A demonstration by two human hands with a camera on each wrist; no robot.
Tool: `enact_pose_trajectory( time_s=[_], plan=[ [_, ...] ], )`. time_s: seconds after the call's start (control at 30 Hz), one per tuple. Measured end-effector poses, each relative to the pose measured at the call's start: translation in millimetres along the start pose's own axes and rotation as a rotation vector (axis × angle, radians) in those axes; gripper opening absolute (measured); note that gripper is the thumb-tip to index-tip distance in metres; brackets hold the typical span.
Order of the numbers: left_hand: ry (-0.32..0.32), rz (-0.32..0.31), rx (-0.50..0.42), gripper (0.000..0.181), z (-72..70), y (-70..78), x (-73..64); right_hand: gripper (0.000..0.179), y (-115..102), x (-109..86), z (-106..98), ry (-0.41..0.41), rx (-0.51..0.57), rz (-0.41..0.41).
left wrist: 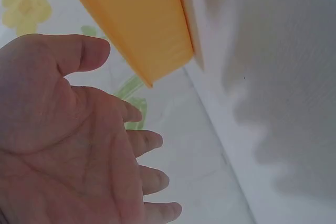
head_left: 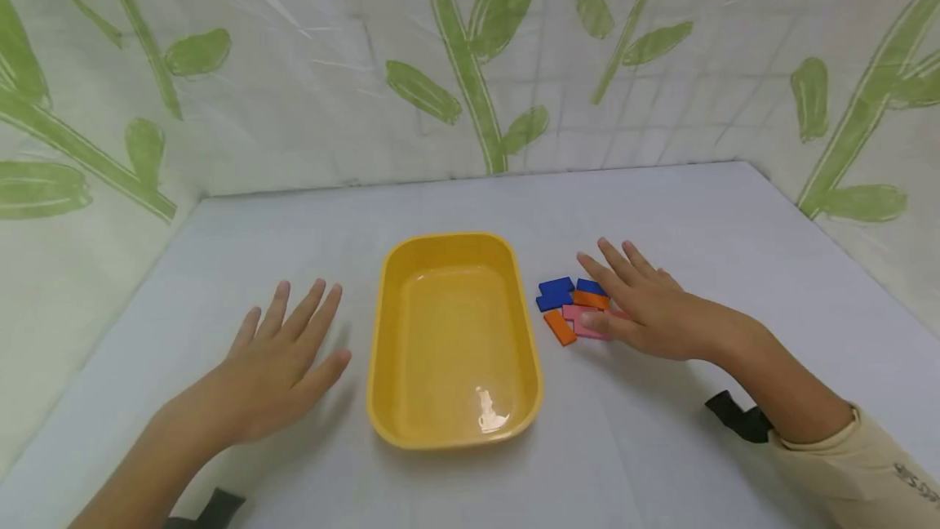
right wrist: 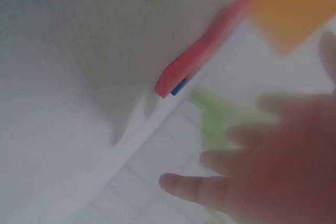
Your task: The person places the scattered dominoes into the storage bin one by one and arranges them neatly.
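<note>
Between the two hands stands a yellow rectangular tub [head_left: 458, 341] with rounded corners and nothing in it. To its left my left hand [head_left: 275, 374] hovers palm down over the table, fingers spread and holding nothing. My right hand [head_left: 654, 308] is over the right side, fingers stretched out, its thumb and fingertips overlapping a small group of flat blocks in the head view. Blue blocks [head_left: 555, 294], orange blocks [head_left: 560, 327] and pink blocks [head_left: 580, 322] lie close together there, partly hidden by that hand. In the right wrist view a pink block [right wrist: 181, 72] shows edge-on, apart from the fingers.
A white cloth covers the table [head_left: 308, 235]. Behind it and at both sides hangs a pale curtain [head_left: 294, 104] painted with green stems and yellow flowers. Dark straps [head_left: 738, 417] show below the wrists, and a beige sleeve [head_left: 844, 455] covers the right forearm.
</note>
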State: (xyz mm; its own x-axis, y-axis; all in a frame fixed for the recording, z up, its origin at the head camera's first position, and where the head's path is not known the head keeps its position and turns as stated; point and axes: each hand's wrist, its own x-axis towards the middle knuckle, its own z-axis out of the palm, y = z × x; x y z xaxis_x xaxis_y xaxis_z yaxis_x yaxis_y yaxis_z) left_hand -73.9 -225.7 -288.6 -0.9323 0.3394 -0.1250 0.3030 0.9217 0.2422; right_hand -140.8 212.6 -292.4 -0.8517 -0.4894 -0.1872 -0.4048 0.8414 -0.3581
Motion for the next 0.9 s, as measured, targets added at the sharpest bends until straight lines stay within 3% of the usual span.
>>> enact_pose_trajectory(
  time_s=[0.17, 0.27, 0.37, 0.53, 0.63, 0.77, 0.83, 0.9],
  plan=[
    [0.007, 0.045, 0.014, 0.079, -0.4, 5.1, -3.2, 0.071, 1.4, 0.3, -0.4, -0.005, -0.038, -0.029],
    [0.035, 0.13, 0.04, 0.069, 0.2, 11.9, -6.6, 0.049, 1.8, 2.7, 0.1, 0.009, -0.133, -0.068],
    [0.106, 0.2, 0.083, 0.058, 0.5, 21.7, -10.8, 0.035, 2.4, 7.5, 2.2, 0.046, -0.215, -0.106],
    [0.234, 0.273, 0.099, 0.052, 0.6, 40.6, -17.3, 0.03, 5.7, 17.0, 5.4, 0.084, -0.227, -0.143],
    [0.228, 0.422, 0.056, 0.045, 3.2, 51.4, -19.7, 0.031, 8.3, 21.0, 6.5, 0.095, -0.195, -0.182],
    [0.164, 0.686, 0.028, 0.036, 9.8, 63.7, -18.5, 0.034, 7.7, 23.3, 6.2, 0.086, -0.144, -0.222],
    [0.132, 0.758, 0.023, 0.036, 11.8, 68.9, -17.6, 0.033, 6.2, 24.2, 5.6, 0.072, -0.135, -0.223],
    [0.106, 0.785, 0.018, 0.038, 12.5, 74.0, -16.4, 0.033, 4.8, 25.1, 4.5, 0.054, -0.13, -0.216]
  ],
)
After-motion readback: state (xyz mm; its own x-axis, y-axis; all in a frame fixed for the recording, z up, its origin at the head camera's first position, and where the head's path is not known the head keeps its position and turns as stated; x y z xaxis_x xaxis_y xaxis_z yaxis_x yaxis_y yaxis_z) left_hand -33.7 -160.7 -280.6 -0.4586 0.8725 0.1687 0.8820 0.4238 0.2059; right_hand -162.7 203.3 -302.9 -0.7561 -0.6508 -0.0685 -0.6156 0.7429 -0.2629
